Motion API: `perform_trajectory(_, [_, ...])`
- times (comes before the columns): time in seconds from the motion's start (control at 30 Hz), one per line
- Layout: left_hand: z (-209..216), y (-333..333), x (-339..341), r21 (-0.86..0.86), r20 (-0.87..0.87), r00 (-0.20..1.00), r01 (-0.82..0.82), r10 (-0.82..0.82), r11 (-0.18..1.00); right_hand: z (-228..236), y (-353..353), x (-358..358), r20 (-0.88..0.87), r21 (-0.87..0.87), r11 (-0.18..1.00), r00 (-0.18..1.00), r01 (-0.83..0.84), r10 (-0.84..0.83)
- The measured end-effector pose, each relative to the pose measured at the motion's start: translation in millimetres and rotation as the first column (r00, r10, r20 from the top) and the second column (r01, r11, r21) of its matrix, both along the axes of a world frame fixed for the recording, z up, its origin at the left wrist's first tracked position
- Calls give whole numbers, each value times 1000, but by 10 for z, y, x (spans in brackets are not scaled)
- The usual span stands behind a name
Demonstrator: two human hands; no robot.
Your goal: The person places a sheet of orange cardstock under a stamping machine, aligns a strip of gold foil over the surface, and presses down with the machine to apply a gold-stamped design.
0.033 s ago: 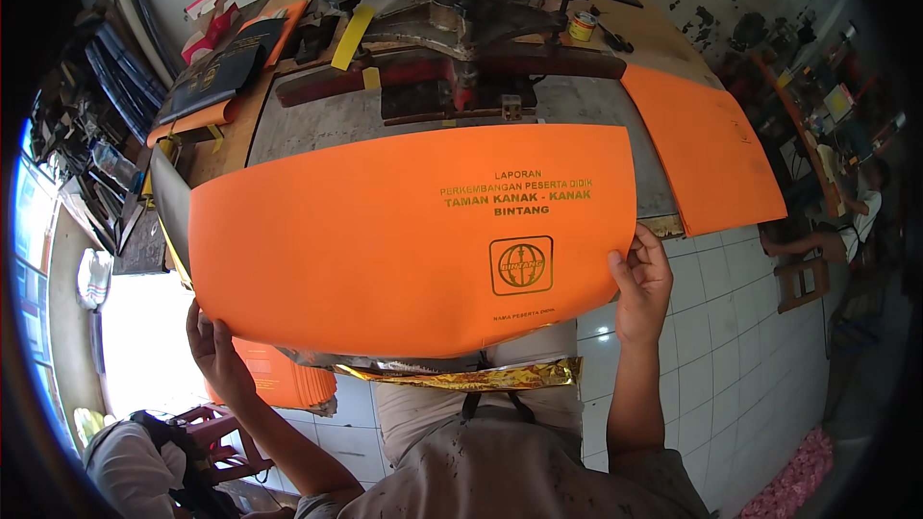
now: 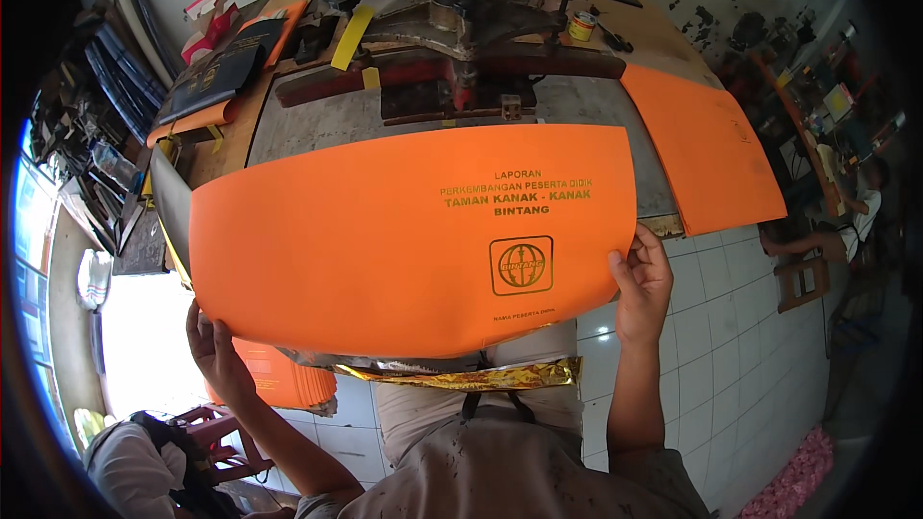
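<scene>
From my end, I've got the left hand point(image 2: 221, 358) pinching one lower corner of the orange sheet point(image 2: 327, 250) and the right hand point(image 2: 642, 286) its far edge, so I'd tension it gently between them, no creasing, imo.

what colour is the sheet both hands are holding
The sheet is orange with gold print; head view.

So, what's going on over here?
A person is holding up a wide orange sheet with gold print on its right half. The left hand grips its lower left corner, the right hand its right edge. Beyond it stands a metal press; more orange material lies on the right of the worktable.
</scene>
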State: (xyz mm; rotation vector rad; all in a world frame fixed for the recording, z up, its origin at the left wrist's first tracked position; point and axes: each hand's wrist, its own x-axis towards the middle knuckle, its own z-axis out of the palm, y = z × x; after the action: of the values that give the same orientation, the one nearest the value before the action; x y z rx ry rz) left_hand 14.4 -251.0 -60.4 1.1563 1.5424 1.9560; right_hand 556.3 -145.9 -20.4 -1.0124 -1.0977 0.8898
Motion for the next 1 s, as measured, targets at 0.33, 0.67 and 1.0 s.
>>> perform_trajectory(0.33, [-37,-21,-17,5,-11,1000,8,-8,1000,66,-72,13,23,40,999,1000,9,-10])
perform_trajectory(0.67, [0,35,42,16,22,1000,16,-16,1000,169,-179,56,64,84,996,998,12,-17])
perform_trajectory(1.0, [6,90,98,7,38,999,19,-20,1000,234,-266,104,91,120,992,995,38,-49])
